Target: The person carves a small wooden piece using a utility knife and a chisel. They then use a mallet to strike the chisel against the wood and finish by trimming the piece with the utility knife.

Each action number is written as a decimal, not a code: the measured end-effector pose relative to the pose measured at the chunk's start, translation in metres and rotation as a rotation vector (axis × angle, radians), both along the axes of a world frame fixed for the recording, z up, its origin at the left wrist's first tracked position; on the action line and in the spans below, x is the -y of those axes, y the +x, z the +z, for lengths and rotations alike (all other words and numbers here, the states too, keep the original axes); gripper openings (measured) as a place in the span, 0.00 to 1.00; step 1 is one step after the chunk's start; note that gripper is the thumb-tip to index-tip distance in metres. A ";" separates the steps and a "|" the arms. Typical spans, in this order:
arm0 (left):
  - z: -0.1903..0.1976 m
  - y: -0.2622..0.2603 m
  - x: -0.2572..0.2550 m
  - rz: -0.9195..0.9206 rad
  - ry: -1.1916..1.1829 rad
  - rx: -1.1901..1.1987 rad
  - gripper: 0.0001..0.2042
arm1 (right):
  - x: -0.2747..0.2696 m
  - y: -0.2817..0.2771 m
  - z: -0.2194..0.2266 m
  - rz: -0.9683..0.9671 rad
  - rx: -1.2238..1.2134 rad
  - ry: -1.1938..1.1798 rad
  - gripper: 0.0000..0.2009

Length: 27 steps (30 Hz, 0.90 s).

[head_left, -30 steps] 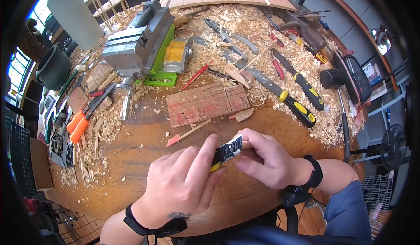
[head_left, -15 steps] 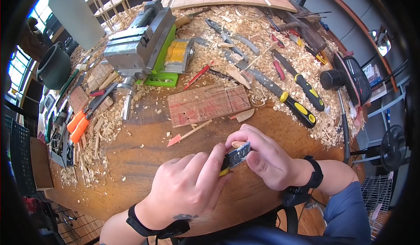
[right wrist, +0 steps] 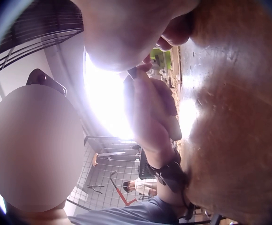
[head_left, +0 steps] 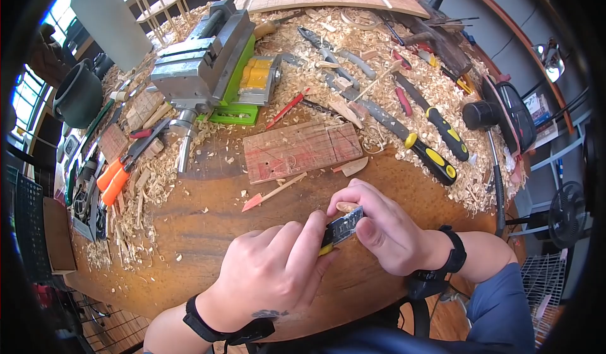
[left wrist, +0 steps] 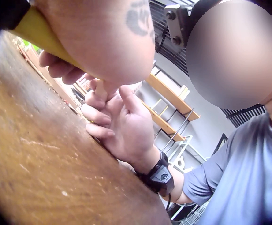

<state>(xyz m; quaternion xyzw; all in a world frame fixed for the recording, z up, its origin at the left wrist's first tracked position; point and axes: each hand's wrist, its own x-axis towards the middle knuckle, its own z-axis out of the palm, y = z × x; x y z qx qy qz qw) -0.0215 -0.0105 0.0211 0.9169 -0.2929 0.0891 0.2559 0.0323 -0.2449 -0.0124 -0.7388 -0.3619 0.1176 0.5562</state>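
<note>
In the head view my left hand [head_left: 268,269] grips a black and yellow knife [head_left: 341,226], its blade pointing up and right toward the other hand. My right hand [head_left: 388,228] pinches a small piece of pale wood [head_left: 346,207] in curled fingers, with the thumb beside the blade. The blade lies against or just in front of the wood; contact cannot be told. In the left wrist view the yellow handle [left wrist: 47,37] runs under the left palm, and the right hand [left wrist: 126,126] faces it. Much of the wood is hidden by fingers.
A marked board [head_left: 300,152] lies beyond the hands, with a red-tipped stick [head_left: 274,192] before it. A metal vise [head_left: 196,70] stands at the back left. Yellow-black files [head_left: 432,158] rest in shavings at the right, orange-handled pliers [head_left: 113,180] at the left.
Both hands turned over the last second, and the blade moved slightly right and down. The right hand's fingers tipped up, showing the wood's end. Since half a second ago they have barely moved.
</note>
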 end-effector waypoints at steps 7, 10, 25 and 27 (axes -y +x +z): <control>-0.001 -0.001 0.002 -0.003 -0.006 0.043 0.26 | -0.001 -0.003 -0.004 -0.034 0.029 -0.002 0.24; -0.002 -0.002 0.004 0.009 -0.001 0.060 0.27 | -0.001 -0.005 -0.005 -0.059 0.032 -0.007 0.23; -0.009 0.000 0.005 0.112 -0.003 0.105 0.25 | -0.003 -0.004 -0.001 -0.200 0.055 -0.077 0.18; -0.013 0.001 0.004 0.119 -0.025 0.149 0.24 | -0.003 -0.002 -0.005 -0.186 0.063 -0.037 0.17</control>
